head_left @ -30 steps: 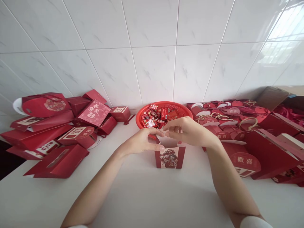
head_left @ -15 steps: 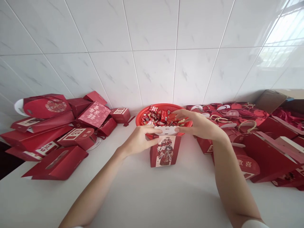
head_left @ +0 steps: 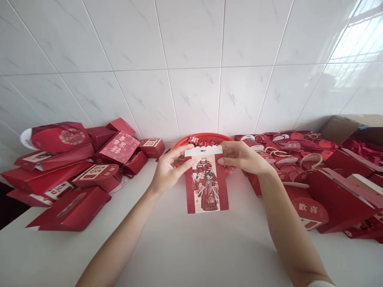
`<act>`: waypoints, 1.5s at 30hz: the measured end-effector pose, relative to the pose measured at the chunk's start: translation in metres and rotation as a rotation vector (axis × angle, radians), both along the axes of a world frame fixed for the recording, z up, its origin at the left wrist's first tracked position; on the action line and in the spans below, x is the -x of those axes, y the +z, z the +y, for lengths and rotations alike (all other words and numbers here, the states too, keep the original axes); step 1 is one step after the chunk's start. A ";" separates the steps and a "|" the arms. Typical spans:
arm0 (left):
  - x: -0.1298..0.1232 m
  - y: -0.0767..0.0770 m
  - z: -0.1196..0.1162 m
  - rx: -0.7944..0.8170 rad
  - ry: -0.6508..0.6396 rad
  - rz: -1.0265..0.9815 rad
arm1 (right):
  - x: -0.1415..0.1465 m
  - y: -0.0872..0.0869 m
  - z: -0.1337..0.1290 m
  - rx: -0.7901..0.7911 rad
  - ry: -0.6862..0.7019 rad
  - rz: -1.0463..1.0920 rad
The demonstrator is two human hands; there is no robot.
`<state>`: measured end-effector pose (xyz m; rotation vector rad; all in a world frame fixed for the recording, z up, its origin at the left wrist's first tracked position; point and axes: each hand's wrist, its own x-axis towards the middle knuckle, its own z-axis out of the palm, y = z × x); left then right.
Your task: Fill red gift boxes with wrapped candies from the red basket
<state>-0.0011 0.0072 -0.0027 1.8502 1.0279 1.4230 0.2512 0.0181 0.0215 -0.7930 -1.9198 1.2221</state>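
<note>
Between my hands stands a red gift box (head_left: 207,187) with two printed figures in traditional dress and a white scalloped flap along its top. My left hand (head_left: 173,165) grips its upper left edge, thumb on the front and fingers at the back. On the opposite side my right hand (head_left: 242,157) pinches the upper right edge in the same way. Directly behind the box is a red plastic basket (head_left: 185,140) holding red-wrapped sweets (head_left: 206,143); the box and my hands hide most of it.
Folded red gift boxes (head_left: 98,177) are heaped at the left. On the right lie red boxes with rope handles (head_left: 311,161), beside larger red boxes (head_left: 341,199) and a cardboard carton (head_left: 344,127). A white tiled wall (head_left: 194,95) rises behind the white tabletop (head_left: 191,251).
The box's front has tipped to face me more fully, and its scalloped flap now stands up higher, covering more of the basket. Both my hands have shifted to its upper side edges.
</note>
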 end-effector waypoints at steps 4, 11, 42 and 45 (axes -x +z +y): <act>0.001 0.000 0.000 0.068 -0.089 -0.004 | -0.003 0.001 -0.001 0.004 0.003 0.078; 0.002 -0.002 0.000 0.112 -0.165 0.041 | -0.002 0.001 0.001 0.013 -0.039 0.103; -0.002 0.009 -0.009 0.005 0.005 -0.050 | 0.013 0.005 -0.011 -0.124 -0.116 0.085; -0.001 0.009 -0.011 0.006 -0.005 -0.065 | 0.012 0.009 -0.017 -0.175 -0.140 0.073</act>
